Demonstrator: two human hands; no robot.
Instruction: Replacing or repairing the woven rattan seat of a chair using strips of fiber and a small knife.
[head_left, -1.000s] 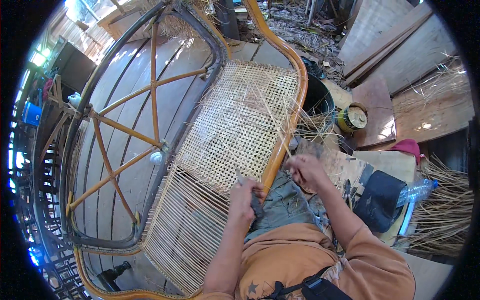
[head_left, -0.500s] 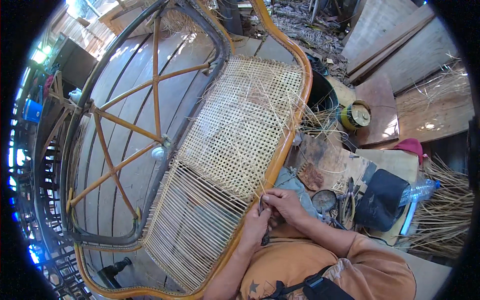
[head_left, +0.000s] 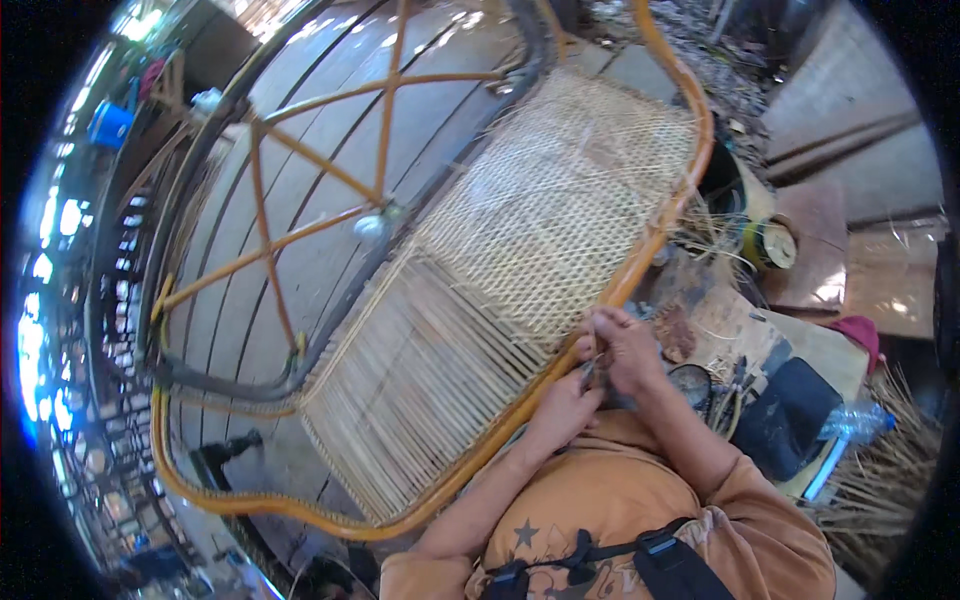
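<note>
Rattan frame (head_left: 655,215): large orange curved frame, tilted across the middle of the view; runs from the upper right down past both hands, then sweeps along the bottom and back up the left side.
Crossed braces (head_left: 330,170): thin orange rods forming an X on the open left half of the frame, with dark curved bars alongside.
Woven panel (head_left: 560,200): pale cane, tightly latticed in the upper part, bounded on its right by the orange rail.
Unwoven strands (head_left: 420,390): parallel pale cane strips only, filling the lower part of the panel down to the bottom rail.
Work surface (head_left: 810,345): pale board to the right of the frame, beyond the hands.
Black pouch (head_left: 790,405): lying on the board, right of the right forearm.
Plastic bottle (head_left: 850,425): clear, blue-tinted, just right of the pouch.
Round tin (head_left: 770,245): yellowish, near the upper right, beside loose cane scraps.
Right hand (head_left: 630,350): on the orange rail at the panel's edge, fingers curled narrow around a thin cane strand (head_left: 590,355).
Left hand (head_left: 565,400): just below the right hand and touching it, fingers closed on a small dark tool (head_left: 588,373); tip of the tool at the strand.
Strand location: at the right rail, where lattice meets bare strips.
</note>
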